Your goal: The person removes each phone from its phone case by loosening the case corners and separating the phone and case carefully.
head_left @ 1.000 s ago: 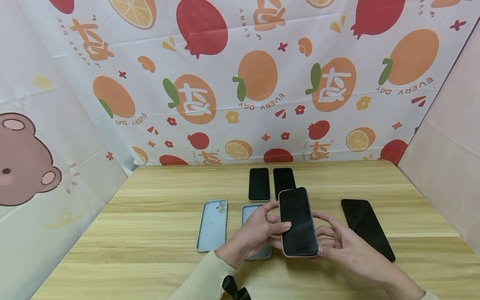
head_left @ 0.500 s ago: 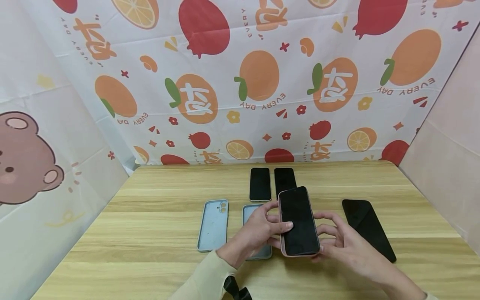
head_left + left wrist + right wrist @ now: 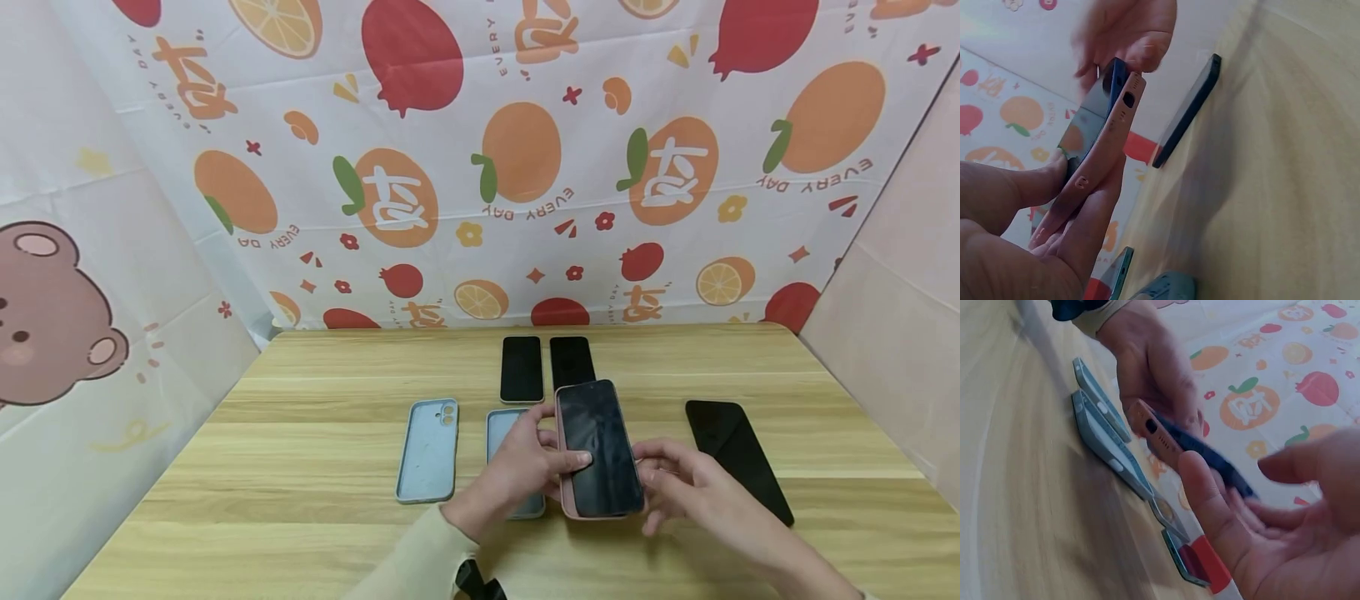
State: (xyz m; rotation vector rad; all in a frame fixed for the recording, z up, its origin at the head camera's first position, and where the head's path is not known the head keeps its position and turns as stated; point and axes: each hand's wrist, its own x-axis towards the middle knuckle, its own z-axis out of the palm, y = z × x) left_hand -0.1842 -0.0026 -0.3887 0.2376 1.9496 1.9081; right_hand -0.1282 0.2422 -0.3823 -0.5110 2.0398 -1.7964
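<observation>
My left hand (image 3: 517, 458) holds a black-screened phone (image 3: 600, 433) and its pink phone case (image 3: 1105, 140), thumb on the screen and fingers behind the case. In the left wrist view, the phone's near end stands out of the case, leaving a gap along the edge. Beside the phone's right edge is my right hand (image 3: 697, 483), its fingers loosely bent and its thumb apart from them in the right wrist view. Whether its fingertips touch the edge is hard to tell, as they are blurred. Beneath the left hand lies a light blue phone case (image 3: 498, 425), partly hidden.
Another light blue case (image 3: 427, 454) lies to the left on the wooden table (image 3: 285, 467). Two dark phones, one at the back (image 3: 521, 369) and one beside it (image 3: 572, 360), lie beyond the hands. A larger black phone-like slab (image 3: 738, 462) lies at right.
The phone has shifted rightward against the pink case, and more of the case shows at its left and bottom. My right hand has moved slightly right and its fingers have loosened from the edge.
</observation>
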